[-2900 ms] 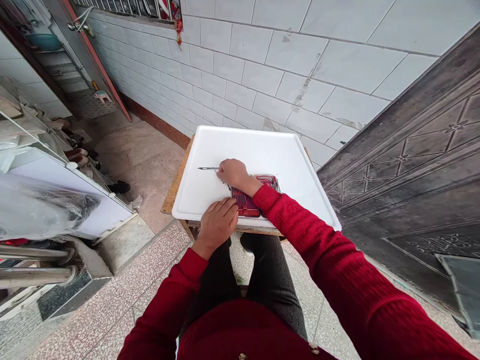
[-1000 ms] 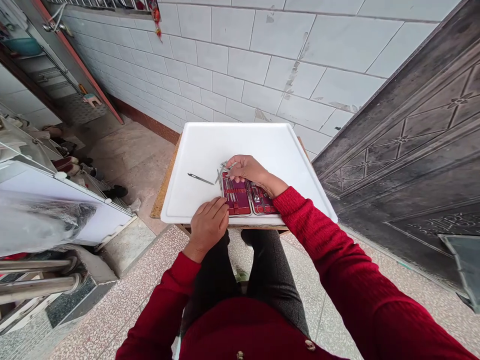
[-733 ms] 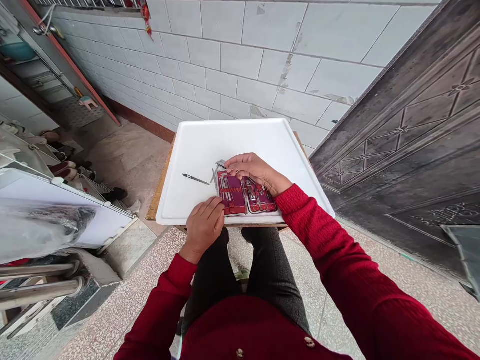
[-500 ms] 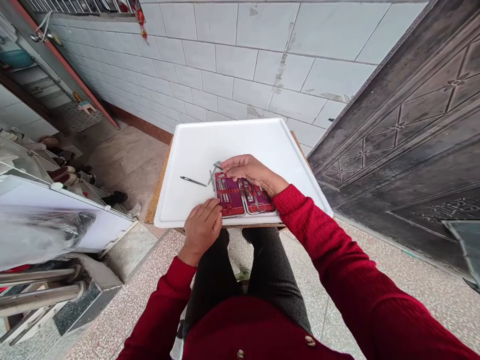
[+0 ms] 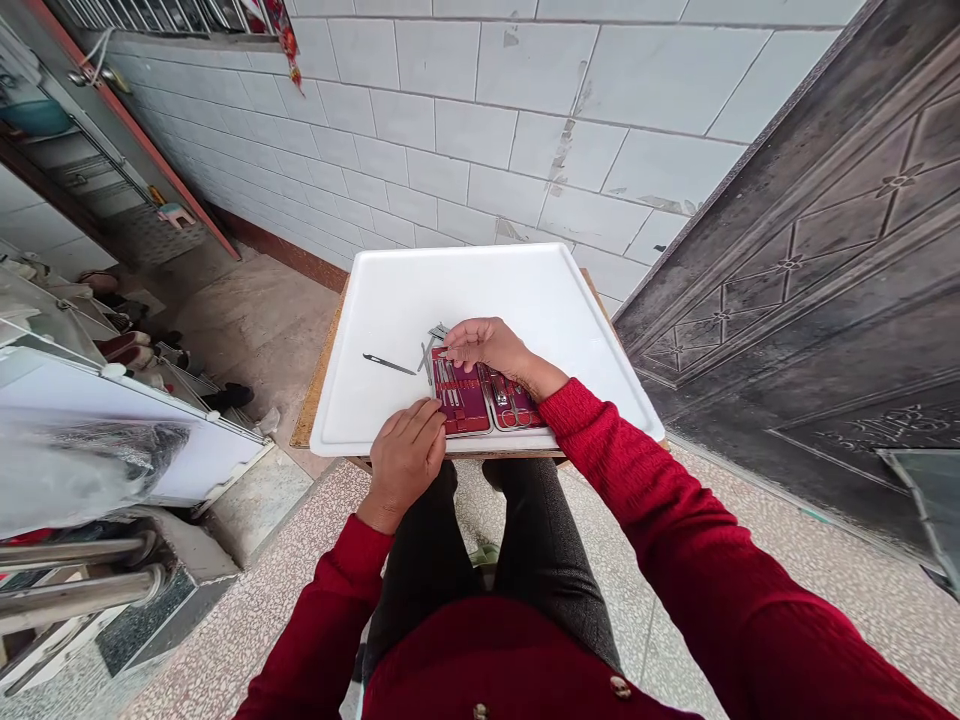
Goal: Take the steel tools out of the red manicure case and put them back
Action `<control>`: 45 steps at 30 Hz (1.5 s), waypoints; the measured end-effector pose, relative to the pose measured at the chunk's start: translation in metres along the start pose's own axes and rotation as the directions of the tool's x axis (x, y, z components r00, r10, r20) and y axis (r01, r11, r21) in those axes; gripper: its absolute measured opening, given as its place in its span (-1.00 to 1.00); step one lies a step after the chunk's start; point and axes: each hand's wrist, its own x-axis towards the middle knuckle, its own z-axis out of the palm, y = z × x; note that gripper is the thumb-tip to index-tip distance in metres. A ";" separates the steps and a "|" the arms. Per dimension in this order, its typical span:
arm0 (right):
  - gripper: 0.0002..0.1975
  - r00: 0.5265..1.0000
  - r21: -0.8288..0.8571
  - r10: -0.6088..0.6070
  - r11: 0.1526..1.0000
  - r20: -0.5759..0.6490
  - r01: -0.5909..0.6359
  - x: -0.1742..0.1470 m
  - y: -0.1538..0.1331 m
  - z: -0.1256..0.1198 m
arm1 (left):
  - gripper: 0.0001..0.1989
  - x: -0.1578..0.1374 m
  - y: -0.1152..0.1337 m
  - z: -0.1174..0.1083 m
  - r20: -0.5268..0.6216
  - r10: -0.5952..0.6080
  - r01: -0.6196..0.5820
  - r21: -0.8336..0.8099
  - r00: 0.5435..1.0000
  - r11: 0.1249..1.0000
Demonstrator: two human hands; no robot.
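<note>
A manicure case (image 5: 470,423) with a red and purple lining lies open near the front edge of a white board. Slim metal tools sit under its strap, and a pair of small scissors (image 5: 516,415) and a nail clipper (image 5: 501,392) fill the other half. My left hand (image 5: 407,452) lies with flattened fingers on the case's near left corner. Above the case's far edge, my right hand (image 5: 491,348) is closed in a pinch; whatever sits between its fingertips is too small to make out. Loose grey metal pieces (image 5: 425,357) lie beside the case.
A dark, slim tool with a slotted end (image 5: 389,364) lies left on the white board (image 5: 480,275), which rests on a wooden table (image 5: 306,418). Behind stands a tiled wall (image 5: 435,110); a dark metal door (image 5: 780,260) is on the right. Shelves with shoes (image 5: 135,352) are at left.
My right hand has dipped slightly, its fingertips now nearer the tools at the case's far edge. My left hand stays on the case corner. The view has shifted a little.
</note>
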 end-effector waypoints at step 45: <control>-0.91 0.986 -0.439 -0.051 0.898 -0.160 -0.025 -0.001 0.009 0.002 | -0.78 0.000 0.000 0.002 0.042 -0.036 0.037 -0.011 0.998 0.999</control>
